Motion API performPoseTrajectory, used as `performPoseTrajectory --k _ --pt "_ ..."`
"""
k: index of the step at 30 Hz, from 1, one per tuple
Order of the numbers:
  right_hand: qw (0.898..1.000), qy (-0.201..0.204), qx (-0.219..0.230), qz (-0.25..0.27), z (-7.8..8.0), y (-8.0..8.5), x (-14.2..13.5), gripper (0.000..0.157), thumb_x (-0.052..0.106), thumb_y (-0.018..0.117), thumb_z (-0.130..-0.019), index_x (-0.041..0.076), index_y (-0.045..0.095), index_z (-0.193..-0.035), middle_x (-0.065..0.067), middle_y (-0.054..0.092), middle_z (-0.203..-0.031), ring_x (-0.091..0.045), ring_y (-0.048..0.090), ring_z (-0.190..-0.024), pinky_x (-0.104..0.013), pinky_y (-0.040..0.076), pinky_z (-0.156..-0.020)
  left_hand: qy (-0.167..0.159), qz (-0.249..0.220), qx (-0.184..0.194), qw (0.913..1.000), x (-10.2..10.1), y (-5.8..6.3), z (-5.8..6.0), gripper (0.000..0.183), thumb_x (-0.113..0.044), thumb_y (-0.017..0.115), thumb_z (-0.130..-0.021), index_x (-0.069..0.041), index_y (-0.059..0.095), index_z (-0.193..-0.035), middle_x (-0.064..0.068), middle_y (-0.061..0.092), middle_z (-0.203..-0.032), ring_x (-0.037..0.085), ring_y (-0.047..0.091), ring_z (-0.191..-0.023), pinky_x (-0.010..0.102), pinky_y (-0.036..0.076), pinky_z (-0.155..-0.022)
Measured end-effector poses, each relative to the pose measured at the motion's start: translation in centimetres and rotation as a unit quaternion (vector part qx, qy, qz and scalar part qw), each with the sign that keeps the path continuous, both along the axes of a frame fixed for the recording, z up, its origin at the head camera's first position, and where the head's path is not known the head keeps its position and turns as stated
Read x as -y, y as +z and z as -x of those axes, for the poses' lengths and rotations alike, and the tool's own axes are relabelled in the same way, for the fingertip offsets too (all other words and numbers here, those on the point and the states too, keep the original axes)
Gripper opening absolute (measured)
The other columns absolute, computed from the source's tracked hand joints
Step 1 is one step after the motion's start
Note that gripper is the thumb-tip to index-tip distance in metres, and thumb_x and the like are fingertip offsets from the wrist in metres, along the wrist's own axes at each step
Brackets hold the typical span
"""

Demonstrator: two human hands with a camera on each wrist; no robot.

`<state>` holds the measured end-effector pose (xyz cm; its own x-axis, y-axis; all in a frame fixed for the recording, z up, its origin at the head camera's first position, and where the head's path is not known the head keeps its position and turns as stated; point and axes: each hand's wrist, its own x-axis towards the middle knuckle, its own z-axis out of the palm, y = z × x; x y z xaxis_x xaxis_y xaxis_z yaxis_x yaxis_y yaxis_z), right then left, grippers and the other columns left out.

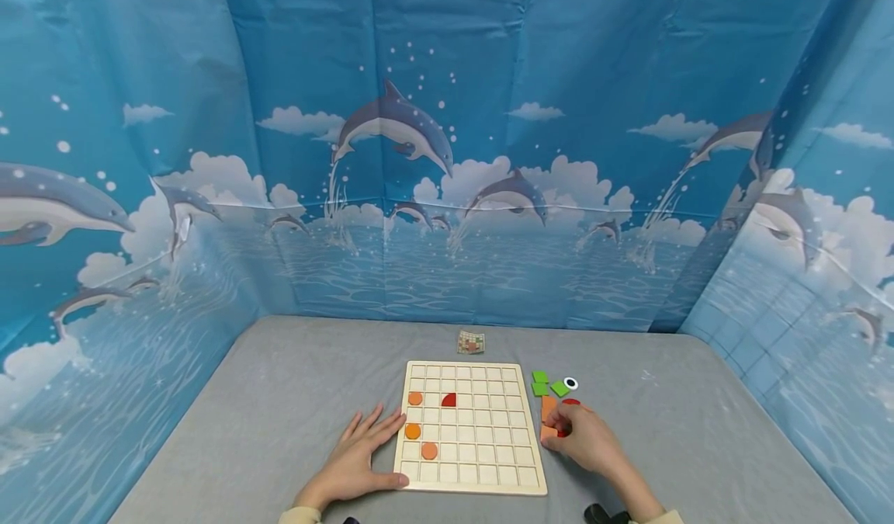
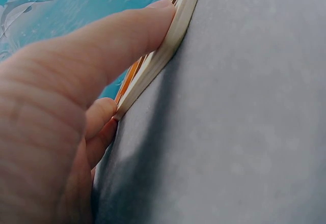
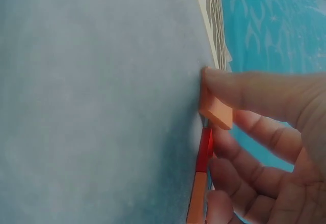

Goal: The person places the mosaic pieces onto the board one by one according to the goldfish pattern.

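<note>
A pale wooden grid board (image 1: 482, 435) lies on the grey cloth. My left hand (image 1: 359, 454) has its fingers spread, with fingertips and thumb touching the board's left side and lower left corner. Just right of the board, my right hand (image 1: 587, 435) pinches an orange tile (image 3: 216, 107) by its thumb and fingers, the tile tilted in the right wrist view. Beneath those fingers lie a red piece (image 3: 205, 150) and another orange piece (image 3: 197, 198), partly covered. On the board sit orange round pieces (image 1: 429, 451) at the left and a red quarter-circle (image 1: 449, 400).
Green tiles (image 1: 541, 389) and a white ring-like piece with a dark centre (image 1: 570, 383) lie beyond my right hand. A small patterned card (image 1: 471, 342) rests behind the board. A blue dolphin-print curtain (image 1: 447, 275) borders the grey table (image 1: 279, 384).
</note>
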<state>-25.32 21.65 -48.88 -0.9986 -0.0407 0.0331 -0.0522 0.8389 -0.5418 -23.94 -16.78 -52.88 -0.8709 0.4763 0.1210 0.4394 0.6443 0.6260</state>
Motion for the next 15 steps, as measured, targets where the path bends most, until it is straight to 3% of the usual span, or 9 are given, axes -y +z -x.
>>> performPoseTrajectory --k 15 --pt "0.998 0.0 -0.004 0.064 -0.17 -0.3 0.11 0.017 0.008 0.078 -0.077 0.013 0.062 -0.081 0.004 0.052 -0.065 -0.012 0.047 -0.057 -0.025 0.037 -0.05 0.002 0.004 -0.002 1.0 -0.02 -0.03 0.08 0.09 -0.059 0.07 -0.075 -0.013 0.04 -0.146 0.001 0.034 -0.15 0.032 0.014 -0.142 0.052 -0.001 -0.11"
